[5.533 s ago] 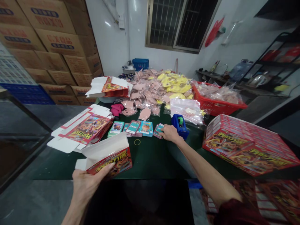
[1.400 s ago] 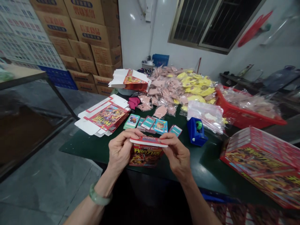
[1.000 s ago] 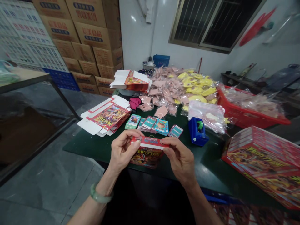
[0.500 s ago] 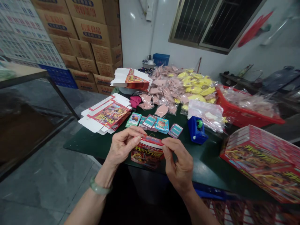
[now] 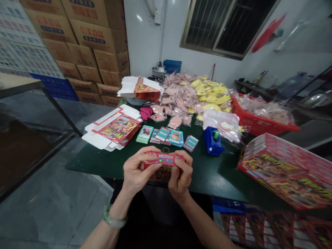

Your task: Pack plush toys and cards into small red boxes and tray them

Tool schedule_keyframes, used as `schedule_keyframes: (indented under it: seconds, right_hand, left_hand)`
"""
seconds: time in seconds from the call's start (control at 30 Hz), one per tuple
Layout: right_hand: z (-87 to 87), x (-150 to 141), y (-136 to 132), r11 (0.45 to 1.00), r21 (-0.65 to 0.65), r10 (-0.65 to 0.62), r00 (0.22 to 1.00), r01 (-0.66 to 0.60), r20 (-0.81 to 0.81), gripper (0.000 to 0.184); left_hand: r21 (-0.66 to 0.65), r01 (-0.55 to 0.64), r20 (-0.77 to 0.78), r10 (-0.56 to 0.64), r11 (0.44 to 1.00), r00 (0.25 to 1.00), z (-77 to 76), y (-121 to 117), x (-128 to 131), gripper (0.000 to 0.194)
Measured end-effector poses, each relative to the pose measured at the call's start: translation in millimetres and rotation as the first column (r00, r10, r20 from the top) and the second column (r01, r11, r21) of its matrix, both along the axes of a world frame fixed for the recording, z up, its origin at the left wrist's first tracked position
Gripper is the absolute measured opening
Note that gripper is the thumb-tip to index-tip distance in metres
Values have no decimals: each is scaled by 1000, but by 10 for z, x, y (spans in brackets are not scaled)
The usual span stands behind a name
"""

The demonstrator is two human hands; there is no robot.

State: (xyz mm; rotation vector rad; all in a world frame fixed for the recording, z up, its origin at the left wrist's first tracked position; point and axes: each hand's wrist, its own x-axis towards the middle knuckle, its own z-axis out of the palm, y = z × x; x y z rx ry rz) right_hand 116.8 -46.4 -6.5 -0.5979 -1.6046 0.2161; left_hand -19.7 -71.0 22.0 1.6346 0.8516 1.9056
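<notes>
A small red printed card box [image 5: 164,159] is held between both hands over the near edge of the green table. My left hand [image 5: 138,169] grips its left end, with fingers on the top and the thumb along the front edge. On the right end, my right hand [image 5: 183,171] is closed with bent fingers. The top panel looks flat and closed; the front face is partly hidden by the fingers. Just beyond the box lie a yellow rubber band [image 5: 165,150] and several stacks of cards [image 5: 163,134]. A blue tape dispenser [image 5: 213,141] stands to their right.
Flattened cartons [image 5: 114,128] lie on the left of the green table [image 5: 95,160]. Bagged pink and yellow pieces [image 5: 181,97] are heaped at the back, beside a red basket [image 5: 264,121]. Finished-looking red boxes [image 5: 282,169] are stacked at right. Brown cartons [image 5: 90,34] stand behind.
The box's top flap has gone from partly raised to flat. My right hand has moved left and closed around the right end. The view has shifted slightly.
</notes>
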Motion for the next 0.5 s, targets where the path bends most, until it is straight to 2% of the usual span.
schedule_keyframes:
  seconds: [0.1, 0.17, 0.2, 0.23, 0.27, 0.3, 0.33, 0.37, 0.43, 0.5]
  right_hand:
    - [85, 117, 51, 993, -64, 99, 994, -96, 51, 27]
    - [150, 269, 115, 987, -111, 131, 984, -118, 122, 25]
    - [180, 380, 170, 984, -152, 110, 985, -88, 136, 28]
    - [205, 518, 245, 974, -227, 39, 991, -9, 129, 32]
    - [226, 681, 341, 940, -324, -77, 991, 109, 110, 36]
    - [244, 866, 456, 873, -427, -218, 972, 235, 89, 38]
    - [259, 1064, 586, 757, -539, -382, 919, 371, 96, 37]
    - [272, 1263, 723, 668, -593, -478, 870, 450, 122, 36]
    - [291, 1620, 992, 558, -652, -534, 823, 514, 192, 28]
    - [299, 1862, 1208, 473, -715, -493, 827, 515, 270, 20]
  left_hand:
    - [44, -139, -97, 143, 989, 985, -5, -35, 27, 25]
    - [71, -188, -135, 197, 979, 971, -28, -24, 32, 26]
    - [76, -204, -140, 213, 976, 967, -43, -9, 36, 27]
    - [75, -220, -137, 229, 973, 964, -60, 7, 44, 28]
    - [69, -239, -128, 246, 969, 961, -77, 22, 56, 29]
    - [54, -262, -116, 266, 964, 957, -95, 34, 75, 31]
    - [35, -286, -101, 289, 957, 952, -113, 41, 99, 33]
    - [16, -310, -84, 311, 950, 947, -131, 42, 127, 35]
    - [-18, -338, -55, 336, 941, 940, -169, 30, 186, 38]
    - [-28, -336, -31, 335, 941, 942, -206, 13, 233, 40]
